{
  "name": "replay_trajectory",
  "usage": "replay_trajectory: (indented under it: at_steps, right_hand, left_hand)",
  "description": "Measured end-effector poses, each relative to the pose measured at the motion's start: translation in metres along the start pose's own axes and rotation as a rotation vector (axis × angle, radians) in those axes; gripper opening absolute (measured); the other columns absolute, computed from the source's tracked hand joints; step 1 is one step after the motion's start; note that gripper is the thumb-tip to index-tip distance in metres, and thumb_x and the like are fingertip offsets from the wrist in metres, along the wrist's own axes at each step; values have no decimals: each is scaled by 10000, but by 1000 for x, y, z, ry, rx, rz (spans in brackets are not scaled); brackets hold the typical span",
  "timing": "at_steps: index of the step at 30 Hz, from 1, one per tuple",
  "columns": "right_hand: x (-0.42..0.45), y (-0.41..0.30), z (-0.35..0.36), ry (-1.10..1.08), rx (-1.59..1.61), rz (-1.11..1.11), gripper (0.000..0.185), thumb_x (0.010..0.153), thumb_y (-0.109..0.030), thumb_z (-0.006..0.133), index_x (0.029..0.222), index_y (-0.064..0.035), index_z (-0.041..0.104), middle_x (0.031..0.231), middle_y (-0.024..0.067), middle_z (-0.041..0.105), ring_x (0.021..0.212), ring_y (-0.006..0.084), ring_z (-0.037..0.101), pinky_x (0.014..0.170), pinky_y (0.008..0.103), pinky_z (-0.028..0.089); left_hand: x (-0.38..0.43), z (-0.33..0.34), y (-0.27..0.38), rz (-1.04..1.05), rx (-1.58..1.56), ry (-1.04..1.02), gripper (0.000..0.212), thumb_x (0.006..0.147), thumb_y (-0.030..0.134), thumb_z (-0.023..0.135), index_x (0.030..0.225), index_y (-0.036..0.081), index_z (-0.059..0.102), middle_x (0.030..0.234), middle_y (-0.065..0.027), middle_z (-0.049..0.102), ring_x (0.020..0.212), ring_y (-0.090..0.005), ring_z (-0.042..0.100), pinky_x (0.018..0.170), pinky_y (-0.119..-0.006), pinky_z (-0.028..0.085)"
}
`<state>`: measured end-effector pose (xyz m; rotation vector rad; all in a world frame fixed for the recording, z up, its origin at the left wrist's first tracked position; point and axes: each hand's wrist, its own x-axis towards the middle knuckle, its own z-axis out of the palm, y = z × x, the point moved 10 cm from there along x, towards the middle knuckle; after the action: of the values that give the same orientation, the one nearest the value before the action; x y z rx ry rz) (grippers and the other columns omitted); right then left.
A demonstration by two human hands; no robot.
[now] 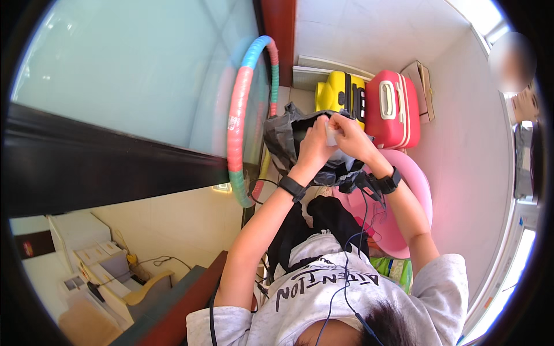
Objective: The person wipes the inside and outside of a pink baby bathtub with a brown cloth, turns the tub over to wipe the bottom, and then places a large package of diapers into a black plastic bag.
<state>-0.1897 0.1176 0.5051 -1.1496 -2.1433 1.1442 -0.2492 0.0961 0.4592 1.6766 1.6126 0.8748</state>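
Observation:
My left hand (317, 145) and my right hand (351, 136) meet over the open mouth of a black plastic bag (280, 137). Between their fingers is a small white piece (332, 135), perhaps paper or tissue, and both hands grip it. Fingers cover much of it, so its full shape is hidden. Inside the bag, below my hands, something pale (345, 161) shows, too unclear to name. Both wrists wear black bands. A dark device (371, 189) with cables hangs beside my right wrist.
Beyond the bag stand a yellow suitcase (335, 93) and a red suitcase (391, 110). A padded hula hoop (240, 116) leans at the left against a glass panel (130, 73). A large pink plastic object (422, 190) sits right, near a green bag (400, 270). Cables hang over my shirt.

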Motion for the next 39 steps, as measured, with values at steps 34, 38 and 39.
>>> replay_trajectory:
  at_steps: [34, 38, 39]
  right_hand:
    - [-106, 51, -12, 564, -216, -77, 419, 667, -8, 604, 1064, -31, 472, 1081, 143, 459, 991, 312, 454, 826, 382, 371]
    - [-87, 55, 1, 499, -51, -81, 414, 700, -33, 599, 1074, 8, 425, 1087, 196, 447, 1004, 366, 443, 843, 390, 377]
    - [-83, 69, -5, 557, 1, 10, 436, 711, -42, 596, 1095, 20, 399, 1088, 216, 440, 1007, 386, 437, 855, 396, 374]
  left_hand:
    - [12, -85, 25, -113, -864, 365, 334, 754, -18, 619, 1077, -17, 533, 1036, -68, 567, 924, -152, 550, 823, -281, 413]
    - [27, -88, 34, -93, -817, 402, 381, 725, -28, 643, 1084, -31, 518, 978, -72, 569, 883, -157, 560, 765, -280, 446]
    - [29, -91, 30, -137, -767, 420, 387, 711, -28, 655, 1074, -33, 519, 948, -71, 574, 862, -158, 566, 743, -278, 457]
